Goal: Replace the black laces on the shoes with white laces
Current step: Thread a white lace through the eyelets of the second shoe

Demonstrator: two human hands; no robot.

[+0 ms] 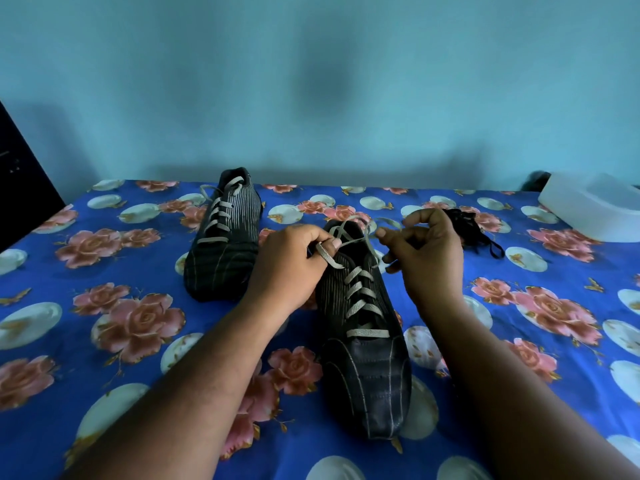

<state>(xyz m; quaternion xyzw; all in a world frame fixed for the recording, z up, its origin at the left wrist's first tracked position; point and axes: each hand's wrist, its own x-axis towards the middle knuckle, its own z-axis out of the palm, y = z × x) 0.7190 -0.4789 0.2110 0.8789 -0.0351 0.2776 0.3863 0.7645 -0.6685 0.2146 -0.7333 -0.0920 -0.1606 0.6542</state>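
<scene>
Two black shoes lie on the flowered blue bedsheet, both threaded with white laces. The near shoe (pixel 363 341) points its toe toward me, and its white lace (pixel 362 292) crosses up to the collar. My left hand (pixel 291 265) pinches one loose end of that lace at the shoe's opening. My right hand (pixel 429 251) pinches the other end, held just right of the collar. The far shoe (pixel 223 237) lies to the left, its white lace (pixel 221 213) running through every eyelet. A bundle of black laces (pixel 474 233) lies on the sheet behind my right hand.
A white plastic container (pixel 592 206) sits at the far right of the bed. A dark object (pixel 20 178) stands at the left edge. The blue wall rises right behind the bed (pixel 104 306).
</scene>
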